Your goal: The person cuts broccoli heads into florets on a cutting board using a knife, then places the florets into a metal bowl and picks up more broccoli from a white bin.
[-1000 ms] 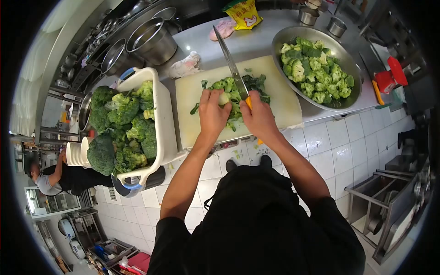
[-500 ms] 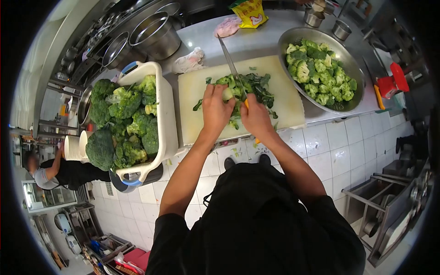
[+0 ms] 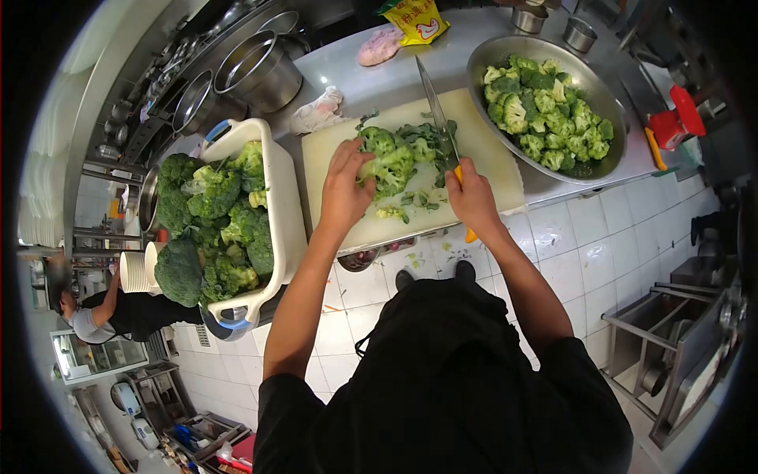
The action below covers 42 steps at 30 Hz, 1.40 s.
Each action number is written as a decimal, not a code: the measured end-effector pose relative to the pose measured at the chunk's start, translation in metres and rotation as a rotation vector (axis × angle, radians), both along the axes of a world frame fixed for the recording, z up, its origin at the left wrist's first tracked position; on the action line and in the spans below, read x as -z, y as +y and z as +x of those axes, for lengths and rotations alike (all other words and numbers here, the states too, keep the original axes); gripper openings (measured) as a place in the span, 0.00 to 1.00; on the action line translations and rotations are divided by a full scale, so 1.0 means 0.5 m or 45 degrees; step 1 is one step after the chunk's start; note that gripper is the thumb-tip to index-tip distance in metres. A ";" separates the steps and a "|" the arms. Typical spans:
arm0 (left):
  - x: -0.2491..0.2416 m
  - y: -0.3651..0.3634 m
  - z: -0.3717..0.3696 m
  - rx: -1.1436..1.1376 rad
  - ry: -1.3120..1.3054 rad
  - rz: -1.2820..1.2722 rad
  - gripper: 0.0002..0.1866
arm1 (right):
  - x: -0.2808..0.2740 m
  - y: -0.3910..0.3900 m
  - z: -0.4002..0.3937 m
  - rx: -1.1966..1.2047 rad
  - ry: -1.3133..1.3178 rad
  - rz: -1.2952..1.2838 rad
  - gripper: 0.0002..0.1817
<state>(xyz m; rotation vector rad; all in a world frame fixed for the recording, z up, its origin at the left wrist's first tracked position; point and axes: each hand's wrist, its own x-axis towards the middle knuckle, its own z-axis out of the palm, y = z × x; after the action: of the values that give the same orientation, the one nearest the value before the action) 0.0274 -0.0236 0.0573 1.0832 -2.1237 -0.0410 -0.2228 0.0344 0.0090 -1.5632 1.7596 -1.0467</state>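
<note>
My left hand (image 3: pixel 346 183) is closed around the left side of a piece of broccoli (image 3: pixel 388 162), fingertips at its top and thumb below. The broccoli rests on a pale cutting board (image 3: pixel 332 141). In my right hand (image 3: pixel 474 196) is a kitchen knife (image 3: pixel 438 110) with a yellow handle. Its blade points away from me, to the right of the broccoli and apart from it. Cut leaves and small green scraps (image 3: pixel 422 197) are scattered over the board around the piece.
Left of the board stands a white tub (image 3: pixel 286 189) of whole broccoli heads (image 3: pixel 178 268). A steel bowl (image 3: pixel 616 146) of cut florets (image 3: pixel 549 114) is on the right. Metal pots (image 3: pixel 272 75), a cloth (image 3: pixel 318 110) and a yellow packet (image 3: pixel 418 22) lie farther back. Another person (image 3: pixel 103 312) is at far left.
The knife and my right hand have moved right, away from the broccoli. My left hand has shifted slightly left and down, and the broccoli is now spread out more openly under it.
</note>
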 end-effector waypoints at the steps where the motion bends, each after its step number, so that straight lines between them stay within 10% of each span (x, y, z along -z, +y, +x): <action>1: -0.017 0.031 -0.013 -0.090 0.008 -0.021 0.22 | -0.011 0.006 0.002 -0.001 -0.001 -0.004 0.16; 6: 0.004 0.054 -0.052 -0.598 0.396 0.482 0.25 | -0.062 0.022 0.026 -0.088 -0.044 -0.032 0.14; 42: 0.021 0.025 -0.038 -0.703 0.639 0.638 0.25 | -0.064 -0.003 0.131 -0.161 0.006 -0.330 0.13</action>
<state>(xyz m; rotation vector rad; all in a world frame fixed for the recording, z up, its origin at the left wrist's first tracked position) 0.0084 -0.0112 0.0468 1.7089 -1.3422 -0.5441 -0.1572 0.0331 0.0408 -1.8074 1.5532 -1.2477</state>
